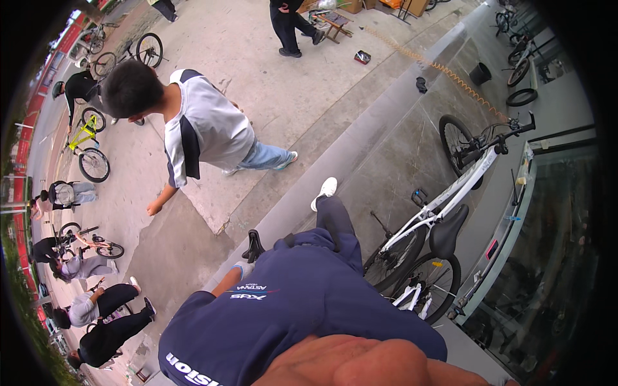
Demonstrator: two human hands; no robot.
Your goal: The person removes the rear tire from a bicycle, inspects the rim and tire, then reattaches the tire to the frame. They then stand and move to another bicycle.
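My left forearm reaches out from the navy sleeve. At its end my left hand (243, 269), small and partly hidden, with something grey-blue over it, seems closed on a black, looped bicycle part (254, 245) that sticks up beyond it. Its exact kind is too small to tell. My right hand does not show; only the right sleeve is visible, close to the bikes. On my right a white bicycle (438, 206) with a black saddle (449, 233) stands by the glass front. Behind its rear wheel is another bicycle wheel (444, 283).
A person in a white and navy top (212, 125) walks close by at the left. Other people and bicycles, one yellow (84, 133), line the far left. An orange coiled hose (450, 74) crosses the floor near a black bucket (479, 74). A folding stool (335, 26) stands farther off.
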